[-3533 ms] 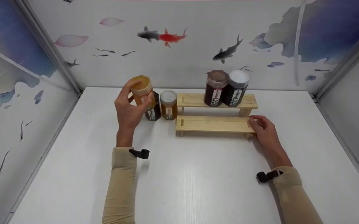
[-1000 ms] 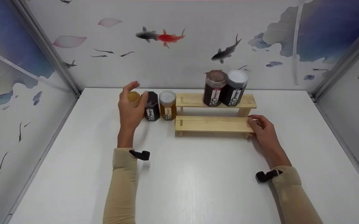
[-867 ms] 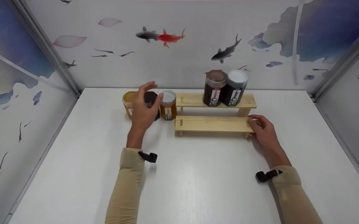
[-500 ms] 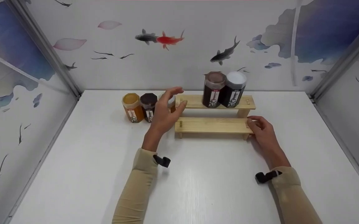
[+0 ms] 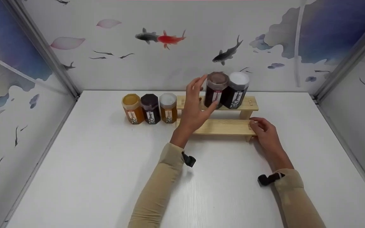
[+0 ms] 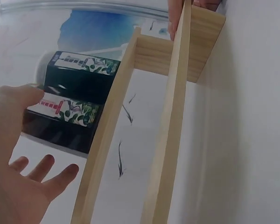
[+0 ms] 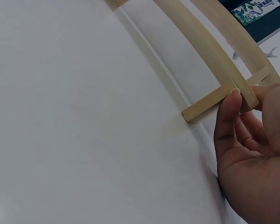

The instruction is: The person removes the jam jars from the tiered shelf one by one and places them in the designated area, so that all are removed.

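My left grip (image 5: 193,110) is spread wide and holds nothing; just beside its fingertips the brown-lidded jar (image 5: 214,89) stands upright on the wooden rack (image 5: 223,127), contact unclear. My right grip (image 5: 267,131) pinches the rack's lower end. I judge this a reach for that jar; next calls for closing in, sparing the dark white-lidded jar (image 5: 236,95) just beyond it

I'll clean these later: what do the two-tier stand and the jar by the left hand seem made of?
Stand: pale wood, smooth, probably matte, from its visible grain.
Jar: plastic or glass, seemingly glossy, faint shine on flat sides; unclear which.
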A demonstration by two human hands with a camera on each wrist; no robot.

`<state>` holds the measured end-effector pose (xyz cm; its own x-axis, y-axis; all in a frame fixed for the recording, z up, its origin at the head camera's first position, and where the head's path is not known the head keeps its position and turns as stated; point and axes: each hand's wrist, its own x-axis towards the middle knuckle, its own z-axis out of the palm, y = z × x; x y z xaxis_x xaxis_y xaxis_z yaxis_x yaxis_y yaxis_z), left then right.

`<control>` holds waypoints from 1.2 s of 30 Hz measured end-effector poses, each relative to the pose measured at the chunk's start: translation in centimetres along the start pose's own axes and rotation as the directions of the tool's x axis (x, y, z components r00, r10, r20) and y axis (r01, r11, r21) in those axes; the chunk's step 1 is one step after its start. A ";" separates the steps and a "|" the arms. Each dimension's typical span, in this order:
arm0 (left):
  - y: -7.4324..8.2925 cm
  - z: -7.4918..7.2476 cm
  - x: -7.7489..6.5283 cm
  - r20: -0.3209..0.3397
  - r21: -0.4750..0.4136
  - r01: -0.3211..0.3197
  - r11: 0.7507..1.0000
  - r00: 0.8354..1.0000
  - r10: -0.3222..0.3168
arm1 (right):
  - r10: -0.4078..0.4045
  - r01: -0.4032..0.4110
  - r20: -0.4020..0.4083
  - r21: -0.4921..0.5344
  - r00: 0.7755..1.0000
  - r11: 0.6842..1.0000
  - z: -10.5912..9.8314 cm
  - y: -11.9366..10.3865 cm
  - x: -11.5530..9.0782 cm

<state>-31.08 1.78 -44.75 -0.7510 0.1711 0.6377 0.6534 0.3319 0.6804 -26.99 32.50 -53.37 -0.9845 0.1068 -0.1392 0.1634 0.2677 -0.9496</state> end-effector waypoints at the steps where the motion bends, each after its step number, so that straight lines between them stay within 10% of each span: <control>1: 0.1 0.4 0.3 -0.012 0.028 -0.004 1.000 1.000 0.005 | 0.001 -0.001 0.001 -0.003 1.000 1.000 0.0 0.0 0.0; 10: 0.0 1.8 0.6 -0.057 0.088 0.028 0.996 0.998 -0.023 | 0.005 -0.005 0.014 -0.012 1.000 1.000 0.0 -0.1 -0.1; 36: 1.2 -0.1 -2.2 -0.097 0.032 0.007 0.999 0.995 -0.004 | -0.038 0.038 0.005 -0.064 0.999 0.997 -0.2 0.0 -0.1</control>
<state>-28.68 1.74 -45.33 -0.7410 0.0788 0.6669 0.6445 0.3623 0.6733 -26.89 32.69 -53.29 -0.9902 0.0919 -0.1048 0.1296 0.3320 -0.9343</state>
